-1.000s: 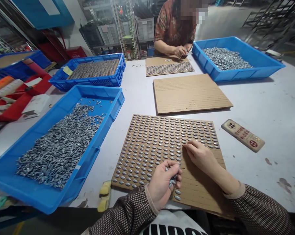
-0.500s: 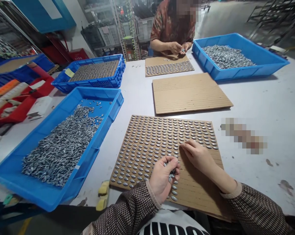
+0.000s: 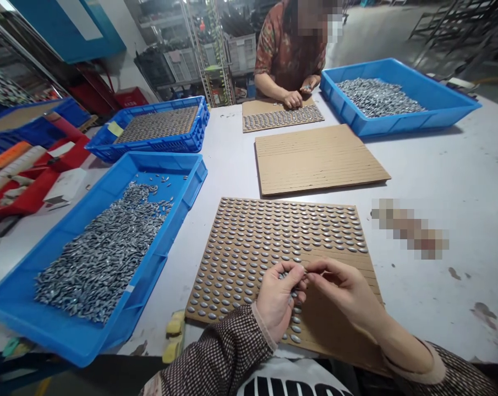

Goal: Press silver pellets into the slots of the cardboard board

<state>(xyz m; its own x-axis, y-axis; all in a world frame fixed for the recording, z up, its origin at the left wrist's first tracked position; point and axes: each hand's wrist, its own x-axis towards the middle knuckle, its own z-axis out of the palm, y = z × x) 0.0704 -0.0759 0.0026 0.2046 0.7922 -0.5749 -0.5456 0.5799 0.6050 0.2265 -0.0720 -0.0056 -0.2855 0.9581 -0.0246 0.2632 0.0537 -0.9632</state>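
My left hand (image 3: 279, 297) is curled around several small grey oval metal pieces (image 3: 293, 292), held above a cardboard sheet (image 3: 335, 324). Close against its thumb, my right hand (image 3: 343, 289) has thumb and fingertips pinched together; whatever lies between them is too small to make out. Rows of the same oval pieces (image 3: 249, 242) cover the sheet's left side and its far part. Bare cardboard with slit lines shows at the near right, partly under my right hand and forearm.
On the left stands a blue tray (image 3: 166, 258) of loose oval pieces, with a blue crate (image 3: 191, 132) behind it. Stacked cardboard (image 3: 318, 159) lies beyond my sheet. Across the table a co-worker (image 3: 290, 66) handles similar pieces beside another blue tray (image 3: 401, 129). A yellow object (image 3: 174, 335) is near the table edge.
My right hand has come back from the sheet's surface towards me and now meets the left hand's fingertips. The co-worker's one hand has lowered onto their sheet.
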